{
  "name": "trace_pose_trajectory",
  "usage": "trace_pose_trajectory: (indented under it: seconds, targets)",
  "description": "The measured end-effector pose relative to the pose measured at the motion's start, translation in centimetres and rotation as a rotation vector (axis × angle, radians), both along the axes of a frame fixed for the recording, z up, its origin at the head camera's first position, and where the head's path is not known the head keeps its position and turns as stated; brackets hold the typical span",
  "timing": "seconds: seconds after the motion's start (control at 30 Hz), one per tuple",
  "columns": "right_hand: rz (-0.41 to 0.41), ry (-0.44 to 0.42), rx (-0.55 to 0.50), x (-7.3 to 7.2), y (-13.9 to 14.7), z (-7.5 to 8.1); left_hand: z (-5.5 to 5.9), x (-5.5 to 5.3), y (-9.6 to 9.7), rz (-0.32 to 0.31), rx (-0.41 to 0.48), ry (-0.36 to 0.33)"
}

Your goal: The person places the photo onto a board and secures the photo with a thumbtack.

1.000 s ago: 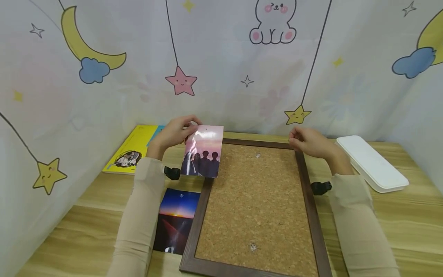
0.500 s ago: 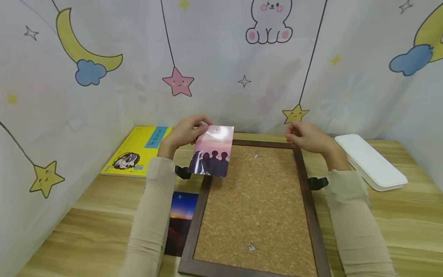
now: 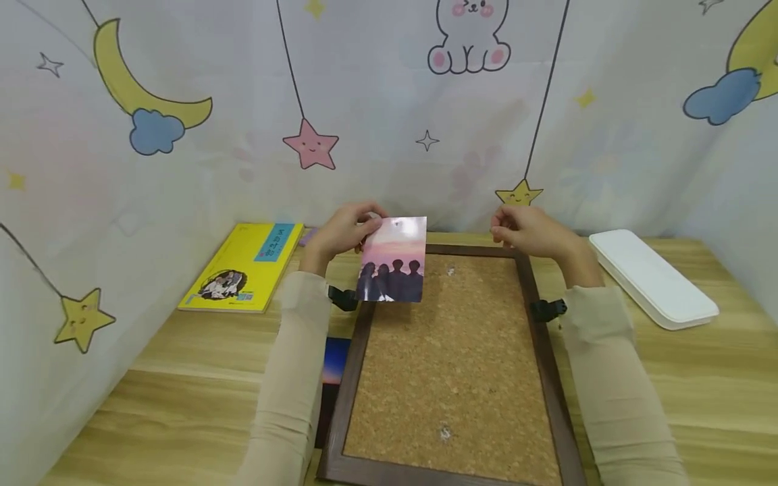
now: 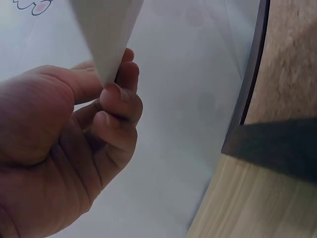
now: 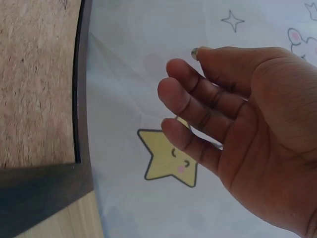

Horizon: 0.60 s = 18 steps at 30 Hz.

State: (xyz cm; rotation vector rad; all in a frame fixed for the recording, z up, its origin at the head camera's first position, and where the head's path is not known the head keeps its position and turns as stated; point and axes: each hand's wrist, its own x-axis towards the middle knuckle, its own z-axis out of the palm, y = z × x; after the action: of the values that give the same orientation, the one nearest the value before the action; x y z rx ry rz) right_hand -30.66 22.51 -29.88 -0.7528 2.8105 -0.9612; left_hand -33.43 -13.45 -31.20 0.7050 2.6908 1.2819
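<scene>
My left hand [image 3: 348,233] pinches the upper left corner of a glossy photo [image 3: 398,260], a pink sunset behind dark silhouettes of people. The photo is held up over the top left part of a cork board [image 3: 456,351] with a dark brown frame. In the left wrist view the pale back of the photo [image 4: 106,29] rises from between thumb and fingers. Over the board's top right corner, my right hand [image 3: 531,229] has thumb and forefinger together. A small shiny piece [image 5: 195,53] shows at the thumb tip; the other fingers are half bent.
Two small clear pieces, an upper one [image 3: 451,270] and a lower one [image 3: 445,432], sit on the cork. A dark blue sunset photo [image 3: 336,358] lies left of the frame, partly behind my sleeve. A yellow book [image 3: 243,263] lies back left, a white case [image 3: 653,278] right.
My left hand has carried the pink photo to the right, farther over the cork board. My right hand has shifted slightly left and up. More of the yellow book shows; less of the blue photo.
</scene>
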Motion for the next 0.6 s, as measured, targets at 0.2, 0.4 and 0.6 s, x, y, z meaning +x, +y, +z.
trace_pose_trajectory:
  seconds: [0.2,0.4,0.6]
  targets:
    - [0.043,0.013,-0.019,-0.5,-1.3,0.1,-0.6,-0.3,1.1,-0.002,0.040,-0.006]
    - [0.029,0.008,-0.040,-0.2,-1.9,0.9,-0.9,-0.7,2.8,-0.021,0.041,0.018]
    - [0.044,0.000,-0.043,-0.3,-2.2,0.6,-1.2,-1.1,4.3,0.008,0.023,0.057]
